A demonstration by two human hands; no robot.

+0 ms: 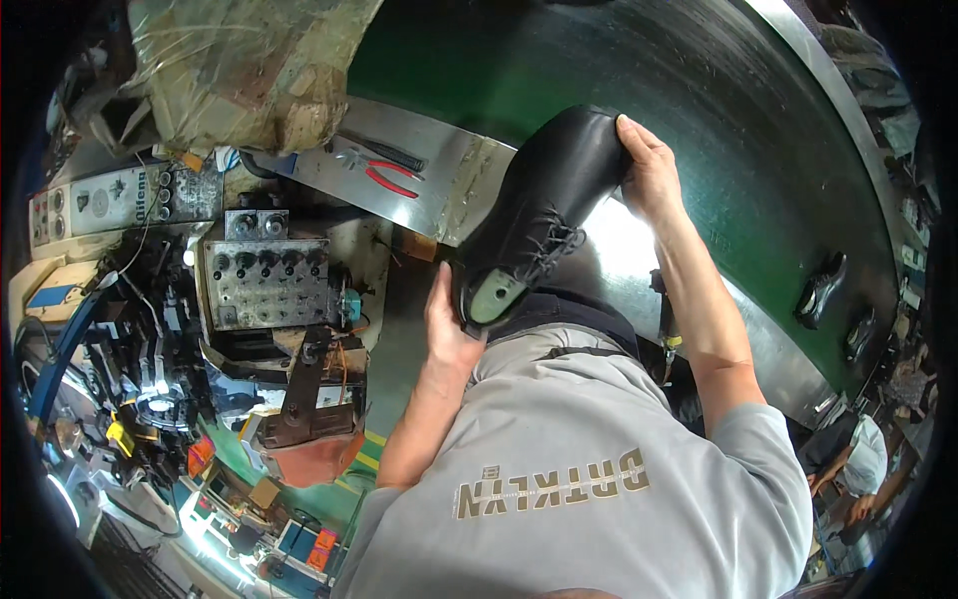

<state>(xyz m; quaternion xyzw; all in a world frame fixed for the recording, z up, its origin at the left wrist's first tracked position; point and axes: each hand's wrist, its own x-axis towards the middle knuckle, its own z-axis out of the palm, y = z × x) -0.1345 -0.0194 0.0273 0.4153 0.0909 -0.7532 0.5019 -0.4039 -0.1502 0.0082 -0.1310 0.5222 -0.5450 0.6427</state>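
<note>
A black leather lace-up shoe (559,165) is held up in front of me, its toe toward the upper right. Inside its opening shows the green top of a shoe last (494,296), with a dark hole in it. My left hand (452,324) is closed round the heel end, and part of its fingers is hidden behind the shoe. At the toe, my right hand (649,165) grips the edge with thumb and fingers. The black laces (549,245) are threaded and hang loosely to one side.
Red-handled pliers (389,180) and a dark tool (384,150) lie on a metal ledge. A machine control box (271,285) stands at left. Beyond the shoe runs a green belt (699,90), with dark shoes (821,290) at right. Another person (858,454) is at lower right.
</note>
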